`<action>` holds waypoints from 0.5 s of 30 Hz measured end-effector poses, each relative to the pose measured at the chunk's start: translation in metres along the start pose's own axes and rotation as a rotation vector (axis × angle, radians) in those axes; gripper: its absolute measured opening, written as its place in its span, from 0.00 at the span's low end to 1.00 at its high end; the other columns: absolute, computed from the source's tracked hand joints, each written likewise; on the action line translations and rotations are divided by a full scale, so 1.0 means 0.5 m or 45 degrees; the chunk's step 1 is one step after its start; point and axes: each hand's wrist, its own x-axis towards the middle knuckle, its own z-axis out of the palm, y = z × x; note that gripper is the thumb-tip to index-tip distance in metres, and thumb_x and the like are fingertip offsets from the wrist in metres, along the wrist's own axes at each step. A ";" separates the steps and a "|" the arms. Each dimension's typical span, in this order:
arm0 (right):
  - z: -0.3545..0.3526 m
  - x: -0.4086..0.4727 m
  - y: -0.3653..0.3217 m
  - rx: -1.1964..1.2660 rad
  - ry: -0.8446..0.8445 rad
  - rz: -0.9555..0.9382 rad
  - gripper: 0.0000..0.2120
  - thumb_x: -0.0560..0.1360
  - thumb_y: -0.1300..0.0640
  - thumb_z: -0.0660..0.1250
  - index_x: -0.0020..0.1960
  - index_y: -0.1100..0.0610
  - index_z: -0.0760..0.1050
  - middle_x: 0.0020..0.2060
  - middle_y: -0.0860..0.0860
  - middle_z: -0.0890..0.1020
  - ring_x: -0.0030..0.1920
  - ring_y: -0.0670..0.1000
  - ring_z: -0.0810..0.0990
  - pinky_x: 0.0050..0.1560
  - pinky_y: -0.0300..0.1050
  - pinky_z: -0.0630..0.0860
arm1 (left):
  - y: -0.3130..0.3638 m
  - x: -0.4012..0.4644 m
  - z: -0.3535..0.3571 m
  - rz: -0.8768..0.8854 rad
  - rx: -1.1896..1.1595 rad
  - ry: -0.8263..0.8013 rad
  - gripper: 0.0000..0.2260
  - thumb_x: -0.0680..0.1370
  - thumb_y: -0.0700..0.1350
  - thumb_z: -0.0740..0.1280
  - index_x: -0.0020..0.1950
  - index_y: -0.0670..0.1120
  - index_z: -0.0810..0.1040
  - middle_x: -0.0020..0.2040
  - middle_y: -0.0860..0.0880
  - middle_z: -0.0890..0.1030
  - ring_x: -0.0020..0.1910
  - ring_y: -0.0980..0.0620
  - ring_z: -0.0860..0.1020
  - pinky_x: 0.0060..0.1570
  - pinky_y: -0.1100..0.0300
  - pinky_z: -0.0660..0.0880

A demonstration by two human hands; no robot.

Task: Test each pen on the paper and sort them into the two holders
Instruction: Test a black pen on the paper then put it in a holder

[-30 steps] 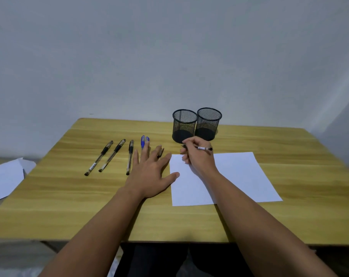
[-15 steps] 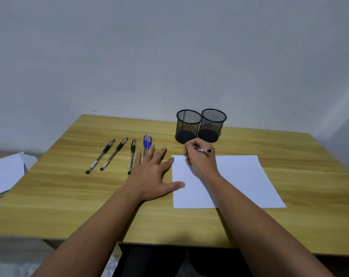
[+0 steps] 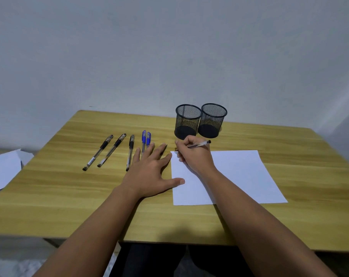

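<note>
pen (image 3: 197,145) pinched in right hand (image 3: 195,156) fingers (image 3: 181,145), tip at paper (image 3: 239,174) corner

A: Left hand (image 3: 149,172), any shift since a second ago?

B: Drawn back a little toward the person. More of the two blue pens (image 3: 145,137) now shows beyond the fingertips. The thumb has slid farther onto the left edge of the paper (image 3: 239,172).

A: And the right hand (image 3: 195,156)?

B: The held pen (image 3: 199,144) has tilted. It lay nearly level before, and its tail end now sits higher, up to the right.
</note>
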 end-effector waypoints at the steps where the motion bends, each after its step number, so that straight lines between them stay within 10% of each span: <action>1: 0.000 -0.001 0.001 -0.012 0.000 -0.001 0.18 0.80 0.56 0.74 0.33 0.55 0.76 0.32 0.68 0.79 0.30 0.58 0.78 0.36 0.51 0.76 | 0.000 0.000 0.000 0.000 0.000 0.000 0.47 0.67 0.82 0.54 0.80 0.59 0.62 0.84 0.56 0.50 0.83 0.50 0.44 0.79 0.37 0.43; 15: 0.003 -0.008 -0.004 -0.299 0.031 -0.041 0.16 0.76 0.54 0.71 0.32 0.56 0.74 0.26 0.60 0.79 0.27 0.55 0.77 0.32 0.52 0.74 | 0.001 0.001 -0.001 -0.006 0.000 -0.004 0.46 0.67 0.82 0.54 0.80 0.60 0.61 0.84 0.56 0.50 0.83 0.50 0.43 0.79 0.38 0.44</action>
